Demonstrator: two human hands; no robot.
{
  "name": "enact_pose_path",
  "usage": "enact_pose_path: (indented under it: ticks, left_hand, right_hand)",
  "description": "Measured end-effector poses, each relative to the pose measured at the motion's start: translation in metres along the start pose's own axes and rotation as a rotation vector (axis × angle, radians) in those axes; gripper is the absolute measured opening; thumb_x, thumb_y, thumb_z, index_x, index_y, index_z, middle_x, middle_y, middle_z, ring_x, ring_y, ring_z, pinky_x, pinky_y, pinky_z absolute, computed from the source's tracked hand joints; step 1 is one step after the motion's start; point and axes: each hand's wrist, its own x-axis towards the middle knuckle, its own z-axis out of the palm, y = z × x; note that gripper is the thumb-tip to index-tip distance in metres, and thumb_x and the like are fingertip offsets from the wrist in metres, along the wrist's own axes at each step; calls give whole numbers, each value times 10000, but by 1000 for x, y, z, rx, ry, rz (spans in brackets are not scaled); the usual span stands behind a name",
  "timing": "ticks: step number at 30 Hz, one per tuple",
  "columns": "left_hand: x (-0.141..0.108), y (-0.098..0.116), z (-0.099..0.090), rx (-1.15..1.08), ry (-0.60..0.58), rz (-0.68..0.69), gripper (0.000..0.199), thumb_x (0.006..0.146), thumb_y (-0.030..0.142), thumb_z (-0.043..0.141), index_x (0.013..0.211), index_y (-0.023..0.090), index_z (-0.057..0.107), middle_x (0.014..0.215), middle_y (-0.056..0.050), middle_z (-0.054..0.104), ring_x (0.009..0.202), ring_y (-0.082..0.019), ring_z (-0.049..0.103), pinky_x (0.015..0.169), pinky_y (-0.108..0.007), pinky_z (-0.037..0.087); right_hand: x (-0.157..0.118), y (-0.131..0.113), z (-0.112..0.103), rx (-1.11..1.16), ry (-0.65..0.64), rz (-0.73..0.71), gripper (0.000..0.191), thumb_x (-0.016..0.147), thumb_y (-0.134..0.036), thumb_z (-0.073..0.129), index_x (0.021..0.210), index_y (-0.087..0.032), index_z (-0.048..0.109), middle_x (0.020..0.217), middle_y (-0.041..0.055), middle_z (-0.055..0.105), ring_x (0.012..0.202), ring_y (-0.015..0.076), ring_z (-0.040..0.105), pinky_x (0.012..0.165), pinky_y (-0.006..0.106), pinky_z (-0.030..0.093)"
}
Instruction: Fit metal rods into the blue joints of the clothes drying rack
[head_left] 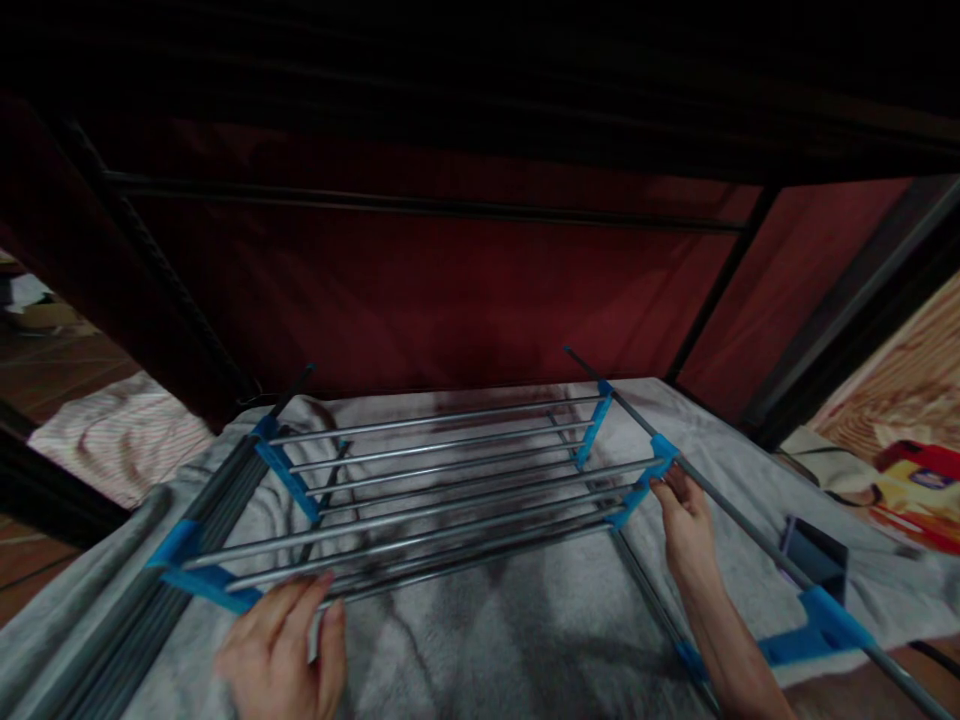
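Observation:
A rack frame of grey metal rods [442, 509] and blue plastic brackets lies across a grey blanket. My left hand [281, 645] is at the lower front, fingers curled over the left end of the lowest front rod [480, 568], beside the left front blue bracket [214, 582]. Part of that grip is hidden by the fingers. My right hand [686, 525] pinches the right middle blue bracket [639, 490], near where the long side pole [742, 525] passes through. Another blue bracket [806, 640] sits on the same pole, nearer me.
Several loose grey rods [150, 620] lie bundled along the left side on the blanket [480, 650]. A dark phone-like object [816, 560] rests at right, with a red and yellow package [922, 490] beyond. Dark frame bars [450, 207] and a red panel [450, 290] stand behind.

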Motion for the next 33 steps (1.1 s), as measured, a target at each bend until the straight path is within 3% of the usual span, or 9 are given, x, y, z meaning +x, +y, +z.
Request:
enact_pose_path:
  ticks: [4, 8, 12, 16, 33]
  left_hand:
    - [49, 42, 30, 56, -148, 267, 262, 972, 203, 588, 1230, 163, 601, 1081, -120, 688, 1045, -269, 639, 942, -431, 458]
    - [71, 50, 52, 86, -245, 367, 303, 999, 193, 546, 1293, 130, 587, 1078, -115, 699, 1003, -241, 645, 938, -404, 453]
    - [72, 42, 56, 95, -293, 358, 322, 1007, 115, 475, 1309, 127, 589, 915, -63, 677, 801, -186, 607, 779, -338, 448]
    - [75, 41, 55, 88, -289, 352, 317, 1011, 98, 435, 1261, 152, 623, 844, -42, 641, 732, -173, 564, 694, -319, 408]
    - [75, 38, 54, 142, -328, 366, 355, 944, 55, 457, 1229, 157, 642, 808, -41, 591, 736, -188, 545, 680, -345, 409]
  right_hand:
    - [3, 1, 0, 30, 21, 8, 589, 760, -438, 700, 1312, -238, 665, 1213, 64, 728, 1140, 254, 644, 1124, 472, 401]
    - [6, 1, 0, 55, 31, 30, 611, 756, -437, 709, 1339, -265, 649, 1215, 37, 725, 1196, 249, 615, 1150, 477, 374]
    - [6, 0, -1, 61, 30, 39, 578, 753, -433, 710, 1306, -274, 673, 1211, 29, 728, 1224, 249, 608, 1166, 464, 367]
    - [5, 1, -1, 52, 40, 36, 563, 751, -439, 720, 1283, -259, 688, 1237, 48, 723, 1208, 253, 620, 1169, 469, 364]
    - [4, -1, 0, 49, 8, 2, 468, 787, -411, 691, 1233, -270, 715, 1197, 25, 740, 1213, 241, 610, 1172, 465, 349]
